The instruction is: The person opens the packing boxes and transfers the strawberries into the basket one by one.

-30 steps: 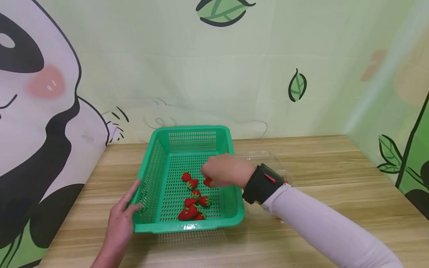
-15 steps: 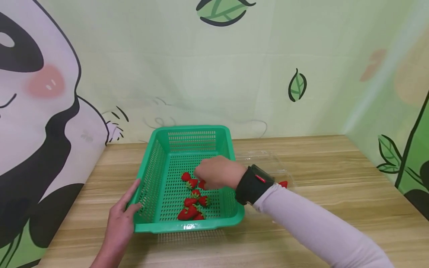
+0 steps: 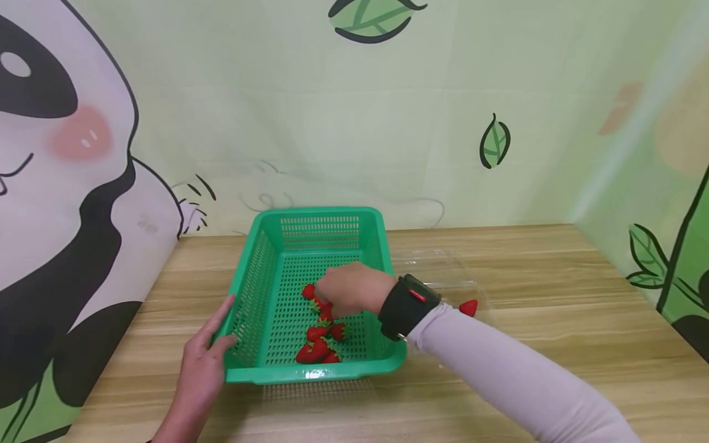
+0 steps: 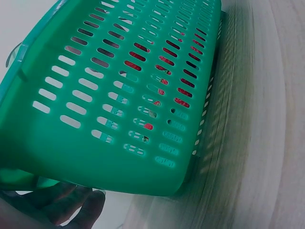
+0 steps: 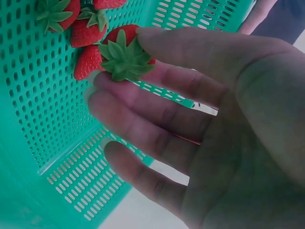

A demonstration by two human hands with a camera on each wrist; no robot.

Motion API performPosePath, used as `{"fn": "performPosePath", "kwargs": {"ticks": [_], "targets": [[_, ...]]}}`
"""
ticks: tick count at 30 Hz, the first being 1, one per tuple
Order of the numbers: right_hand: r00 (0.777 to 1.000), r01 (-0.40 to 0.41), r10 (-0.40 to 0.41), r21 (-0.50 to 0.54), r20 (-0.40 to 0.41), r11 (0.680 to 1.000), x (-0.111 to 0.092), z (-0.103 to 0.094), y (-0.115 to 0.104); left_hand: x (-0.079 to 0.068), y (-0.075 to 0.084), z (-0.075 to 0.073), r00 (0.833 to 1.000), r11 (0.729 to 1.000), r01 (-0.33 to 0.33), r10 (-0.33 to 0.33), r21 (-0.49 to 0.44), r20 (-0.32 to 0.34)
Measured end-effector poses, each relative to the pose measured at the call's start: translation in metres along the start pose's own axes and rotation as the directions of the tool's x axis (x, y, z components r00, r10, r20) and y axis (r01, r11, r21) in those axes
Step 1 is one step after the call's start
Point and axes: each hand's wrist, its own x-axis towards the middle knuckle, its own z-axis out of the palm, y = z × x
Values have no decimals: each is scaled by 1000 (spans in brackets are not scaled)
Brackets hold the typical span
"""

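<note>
A green plastic basket (image 3: 310, 373) with slotted walls stands on the wooden table, several red strawberries (image 3: 312, 352) lying on its floor. My left hand (image 3: 202, 363) holds its left rim near the front corner, the thumb laid over the edge; in the left wrist view, fingers (image 4: 71, 202) show beside the rim. My right hand (image 3: 354, 289) reaches into the basket from the right. Between thumb and fingers it pinches a strawberry (image 5: 126, 59) by its leafy end, close beside other strawberries on the basket floor. The head view mostly hides this strawberry behind the hand.
Right of the basket lies a clear plastic container (image 3: 432, 267), partly hidden by the right forearm. A red strawberry (image 3: 468, 307) shows there beside the sleeve. A printed cloth backdrop (image 3: 332, 123) rises behind the table (image 3: 554, 295).
My right hand has moved left and slightly down inside the basket with its strawberry, closer to the others. A strawberry by the clear container has come into view. The left hand stays at the rim.
</note>
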Motion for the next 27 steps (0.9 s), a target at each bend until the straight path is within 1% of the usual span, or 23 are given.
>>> {"fn": "performPosePath", "kwargs": {"ticks": [7,13,20,24,27], "targets": [[1000,-6,6,-5,1,1000,6,3,-1,0,0,0,1000,1000,0,0,8,-1],[1000,-29,29,-83,-8,996,16,9,-6,1,0,0,1000,1000,25,-25,14,-1],[997,-76,71,-176,-37,981,22,17,-11,2,2,1,999,999,32,-32,20,-3],[993,-112,107,-188,-40,976,23,19,-12,1,1,1,1000,1000,20,-20,21,-7],[993,-117,116,-183,-18,976,23,20,-13,1,1,1,1000,1000,13,-13,21,-8]]}}
